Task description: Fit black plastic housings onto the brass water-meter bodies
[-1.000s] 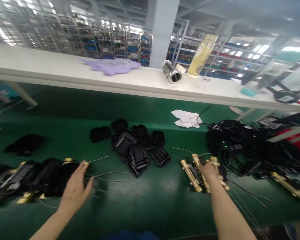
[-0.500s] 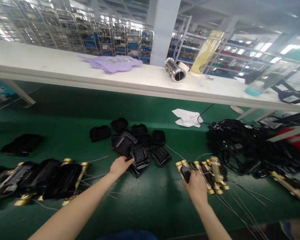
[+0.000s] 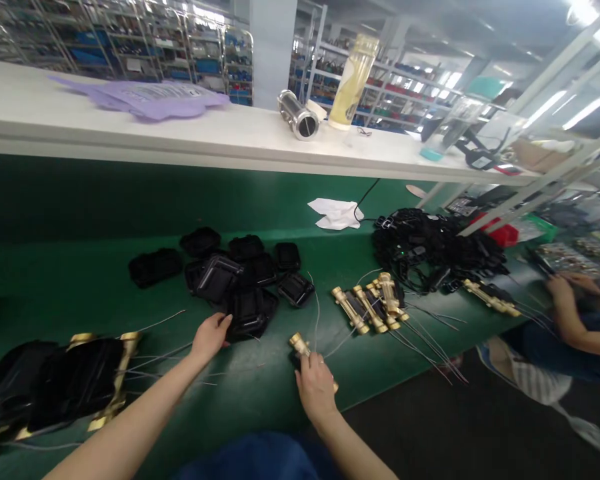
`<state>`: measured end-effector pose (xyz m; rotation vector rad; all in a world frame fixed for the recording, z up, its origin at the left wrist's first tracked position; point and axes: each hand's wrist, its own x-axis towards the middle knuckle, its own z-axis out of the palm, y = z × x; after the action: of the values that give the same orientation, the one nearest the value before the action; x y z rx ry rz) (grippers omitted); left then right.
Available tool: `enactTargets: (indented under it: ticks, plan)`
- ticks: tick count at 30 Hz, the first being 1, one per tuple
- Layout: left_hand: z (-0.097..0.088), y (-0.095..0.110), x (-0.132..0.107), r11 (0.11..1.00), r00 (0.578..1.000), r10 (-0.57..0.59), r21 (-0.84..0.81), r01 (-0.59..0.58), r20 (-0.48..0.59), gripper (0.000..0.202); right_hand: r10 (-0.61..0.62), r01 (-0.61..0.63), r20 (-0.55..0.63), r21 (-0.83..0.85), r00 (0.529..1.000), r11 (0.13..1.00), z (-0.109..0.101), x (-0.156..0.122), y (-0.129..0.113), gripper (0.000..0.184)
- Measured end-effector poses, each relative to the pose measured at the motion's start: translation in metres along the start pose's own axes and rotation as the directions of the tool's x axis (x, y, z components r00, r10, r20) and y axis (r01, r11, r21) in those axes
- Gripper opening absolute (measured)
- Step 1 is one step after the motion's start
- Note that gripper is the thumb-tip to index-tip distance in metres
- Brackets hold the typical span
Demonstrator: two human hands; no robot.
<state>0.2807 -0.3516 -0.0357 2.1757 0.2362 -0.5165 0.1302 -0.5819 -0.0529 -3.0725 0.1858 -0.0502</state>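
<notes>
My right hand (image 3: 314, 385) is closed around a gold-and-black part with a thin wire (image 3: 299, 345), held just above the green table (image 3: 105, 293) near its front edge. My left hand (image 3: 209, 336) reaches forward with its fingers on the near edge of a pile of black plastic covers (image 3: 240, 277). Whether it grips one is unclear. More gold parts with wires (image 3: 370, 307) lie to the right of my right hand.
Covered gold-and-black parts (image 3: 70, 380) lie at the left. A heap of black cables (image 3: 430, 247) and a white cloth (image 3: 336, 213) sit further back. A white shelf (image 3: 220, 143) holds a purple bag (image 3: 145, 99), a steel tube (image 3: 297, 115) and a bottle (image 3: 353, 63). Another person's hand (image 3: 563, 290) works at the right.
My right hand has lifted one gold part from the group and drawn it towards me and to the left. My left hand went from the covered parts to the black covers. The view swung right.
</notes>
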Motion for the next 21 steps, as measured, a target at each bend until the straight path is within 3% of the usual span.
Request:
enactTargets:
  ticks: [4, 6, 8, 10, 12, 14, 16, 18, 19, 21]
  plan:
    - [-0.007, -0.044, -0.042, 0.972, 0.994, -0.006, -0.234, 0.033, 0.112, 0.043, -0.104, 0.11, -0.051, 0.147, 0.993, 0.983, -0.002, 0.003, -0.004, 0.025]
    - [-0.005, -0.073, -0.057, 0.949, 0.989, -0.03, -0.305, 0.074, 0.146, 0.042, -0.063, 0.07, -0.042, 0.22, 0.997, 0.973, -0.005, 0.009, 0.003, 0.026]
    - [0.0, -0.101, -0.066, 0.958, 0.989, -0.053, -0.271, 0.089, 0.141, 0.041, 0.036, -0.063, 0.097, 0.297, 0.995, 0.953, -0.004, 0.016, 0.012, 0.029]
    - [0.004, -0.121, -0.074, 0.988, 0.998, -0.015, -0.15, 0.024, 0.057, 0.044, 0.106, -0.216, 0.3, 0.359, 0.948, 0.908, 0.0, 0.021, 0.02, 0.036]
    - [0.007, -0.132, -0.084, 0.988, 0.981, 0.148, 0.054, -0.142, -0.127, 0.047, 0.146, -0.346, 0.433, 0.428, 0.89, 0.835, 0.007, 0.024, 0.025, 0.041]
    - [0.009, -0.135, -0.096, 0.88, 0.878, 0.436, 0.297, -0.37, -0.199, 0.049, 0.176, -0.428, 0.476, 0.495, 0.862, 0.756, 0.015, 0.027, 0.027, 0.044]
    - [0.012, -0.133, -0.107, 0.668, 0.748, 0.664, 0.457, -0.587, -0.01, 0.05, 0.182, -0.463, 0.488, 0.55, 0.854, 0.695, 0.021, 0.03, 0.026, 0.041]
    - [0.018, -0.13, -0.113, 0.499, 0.668, 0.707, 0.506, -0.703, 0.232, 0.044, 0.169, -0.486, 0.51, 0.589, 0.843, 0.645, 0.025, 0.029, 0.023, 0.031]
    - [0.021, -0.127, -0.114, 0.473, 0.669, 0.686, 0.523, -0.709, 0.286, 0.036, 0.159, -0.508, 0.533, 0.613, 0.831, 0.604, 0.025, 0.027, 0.02, 0.028]
    - [0.026, -0.118, -0.113, 0.545, 0.725, 0.635, 0.511, -0.665, 0.266, 0.019, 0.127, -0.561, 0.586, 0.659, 0.801, 0.5, 0.023, 0.019, 0.014, 0.027]
